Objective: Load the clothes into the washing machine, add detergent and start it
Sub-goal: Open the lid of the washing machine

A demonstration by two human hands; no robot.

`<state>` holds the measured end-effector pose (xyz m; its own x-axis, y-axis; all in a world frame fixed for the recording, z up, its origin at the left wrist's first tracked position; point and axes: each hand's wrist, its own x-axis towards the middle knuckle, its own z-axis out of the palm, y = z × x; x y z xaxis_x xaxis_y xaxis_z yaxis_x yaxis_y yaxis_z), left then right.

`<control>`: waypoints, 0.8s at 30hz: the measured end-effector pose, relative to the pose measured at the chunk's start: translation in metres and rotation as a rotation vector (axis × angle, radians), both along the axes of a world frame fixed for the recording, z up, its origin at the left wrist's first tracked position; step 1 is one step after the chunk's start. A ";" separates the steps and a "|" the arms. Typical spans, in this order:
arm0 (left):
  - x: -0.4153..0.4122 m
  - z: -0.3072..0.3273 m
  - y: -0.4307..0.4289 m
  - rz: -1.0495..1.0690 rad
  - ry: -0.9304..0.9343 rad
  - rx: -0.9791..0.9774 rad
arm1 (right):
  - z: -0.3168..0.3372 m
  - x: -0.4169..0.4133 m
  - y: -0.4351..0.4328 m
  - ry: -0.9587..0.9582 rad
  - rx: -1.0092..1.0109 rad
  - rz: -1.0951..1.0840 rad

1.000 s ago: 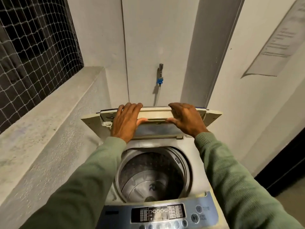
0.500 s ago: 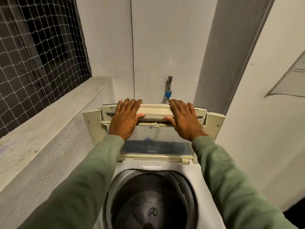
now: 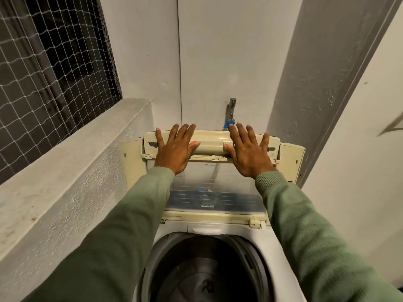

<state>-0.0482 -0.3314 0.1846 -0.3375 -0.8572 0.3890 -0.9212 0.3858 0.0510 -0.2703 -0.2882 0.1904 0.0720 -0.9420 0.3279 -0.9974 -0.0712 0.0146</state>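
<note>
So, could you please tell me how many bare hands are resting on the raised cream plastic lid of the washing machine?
2. The left hand lies flat on the left part of the raised cream plastic lid, and the right hand lies flat on its right part. Neither is hidden.

Head camera – looks forward-down, close over washing machine (image 3: 172,243), wall (image 3: 218,62) ahead.

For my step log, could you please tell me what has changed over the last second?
The lid has swung further up and back, now nearly upright. The left hand and right hand went from curled over its front edge to flat, fingers spread, pressing against it. The view tilted up, losing the control panel. The drum remains without clothes; the tap is unchanged.
</note>
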 end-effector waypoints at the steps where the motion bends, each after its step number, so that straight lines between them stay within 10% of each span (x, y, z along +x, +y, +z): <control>1: -0.001 -0.001 -0.003 0.005 0.004 0.012 | 0.000 0.001 -0.003 -0.007 0.012 -0.013; 24: -0.008 -0.001 -0.039 -0.034 0.046 0.097 | 0.003 -0.002 -0.040 -0.133 0.145 -0.067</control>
